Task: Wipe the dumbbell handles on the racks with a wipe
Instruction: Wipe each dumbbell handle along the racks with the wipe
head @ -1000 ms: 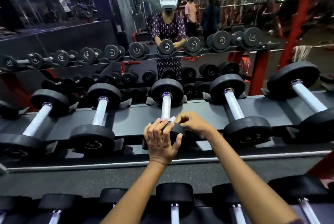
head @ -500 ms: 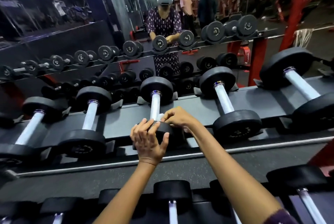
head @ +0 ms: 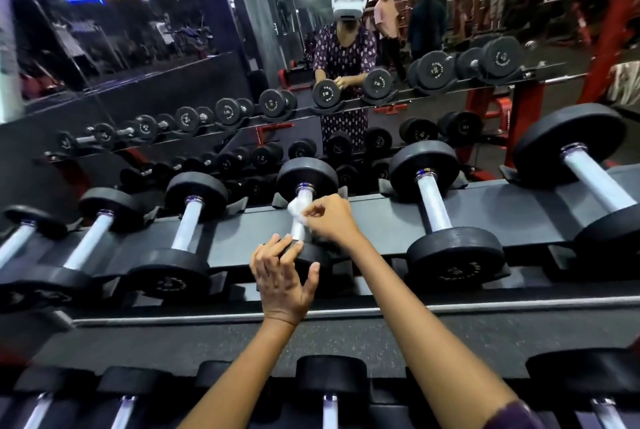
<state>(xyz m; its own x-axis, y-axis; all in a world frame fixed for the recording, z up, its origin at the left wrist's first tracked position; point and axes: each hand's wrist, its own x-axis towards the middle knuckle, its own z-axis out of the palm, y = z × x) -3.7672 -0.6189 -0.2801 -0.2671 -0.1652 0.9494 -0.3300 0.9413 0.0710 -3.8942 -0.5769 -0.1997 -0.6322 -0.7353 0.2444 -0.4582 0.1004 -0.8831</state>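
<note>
**Wiping the middle dumbbell handle, top rack**

Landmark: middle dumbbell (head: 306, 186) on the upper rack (head: 381, 220).

Left of it: two more dumbbells (head: 187, 220) lying in cradles with handles pointing at the person, probably so each bar is easy to reach.

At its near end: left hand (head: 282, 276) with fingers spread and mostly straight, resting on the near head (head: 311, 255), likely bracing it so it won't roll while rubbed.

On its handle: white wipe (head: 296, 210) wrapped on the bar just below the far head, pinched by the right hand (head: 330, 217), fingers curled onto it.

Right of it: two bigger dumbbells (head: 436, 206), handles bare, not yet touched.

Below it: lower rack row (head: 330, 390), also waiting.
</note>
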